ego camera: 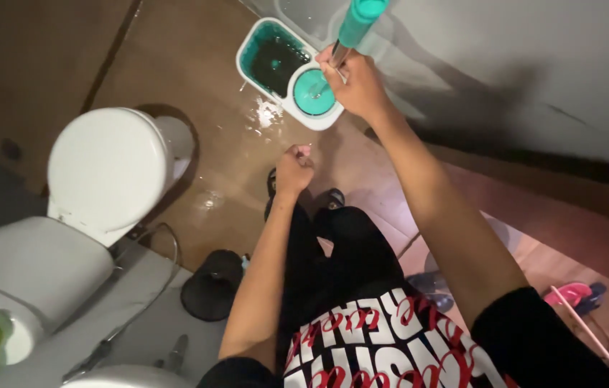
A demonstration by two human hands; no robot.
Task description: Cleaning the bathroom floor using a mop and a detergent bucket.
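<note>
Gripping the teal mop handle (359, 20) near its lower end, my right hand (356, 85) is closed fully round the shaft, fingers wrapped, arm stretched out ahead; the handle runs up out of the top edge of the view, and its thin metal rod drops into the round teal spinner basket (313, 92) of the mop bucket (286, 72); the mop head itself I cannot make out. My left hand (294, 169) hangs lower and nearer the body, curled into a loose fist; whether it pinches anything I cannot tell, and it touches nothing I can see.

Bucket position: on the brown tiled floor (175, 57) at the far side, close against the pale wall (520, 65); its deeper teal compartment, dark inside, lies on the side away from the wall, the spinner on the near corner. Wet patches glint on the floor just beside the bucket's near edge. White toilet (107, 169), lid down, stands to the left; a black round bin (212, 284) sits near its base.

Judgement: step in hand looks like wringing the mop in the spinner. A next move would call for keeping the shaft upright over the basket centre; steady footing on the wet tiles matters.
</note>
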